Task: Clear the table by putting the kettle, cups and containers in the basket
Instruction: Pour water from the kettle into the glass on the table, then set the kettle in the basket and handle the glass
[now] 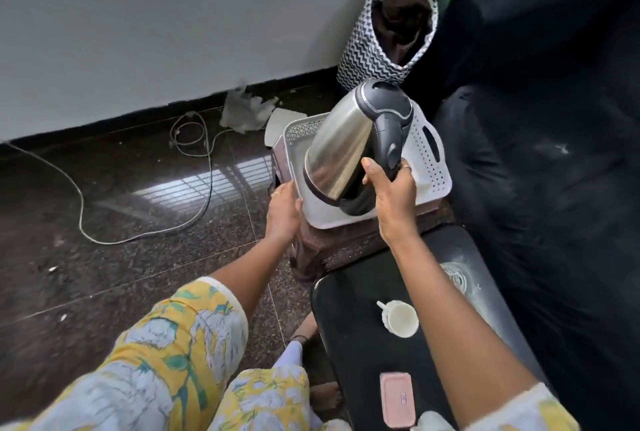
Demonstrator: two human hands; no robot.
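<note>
right hand (393,189) gripping kettle (341,146) handle (tilted) over basket (434,170) | left hand (284,210) clasping near rim

You get soft daylight here, bright on the pale wall (138,32) and dim toward the dark sofa (554,153), where detail sinks into black. A barred patch of window glare lies on the polished floor (204,184). The steel kettle (339,150) throws a smooth highlight along its side. Your wide lens bends the skirting line and stretches the patterned sleeve (166,354) at the bottom edge, where things go soft. The centre stays fairly sharp, with slight smearing.
</note>
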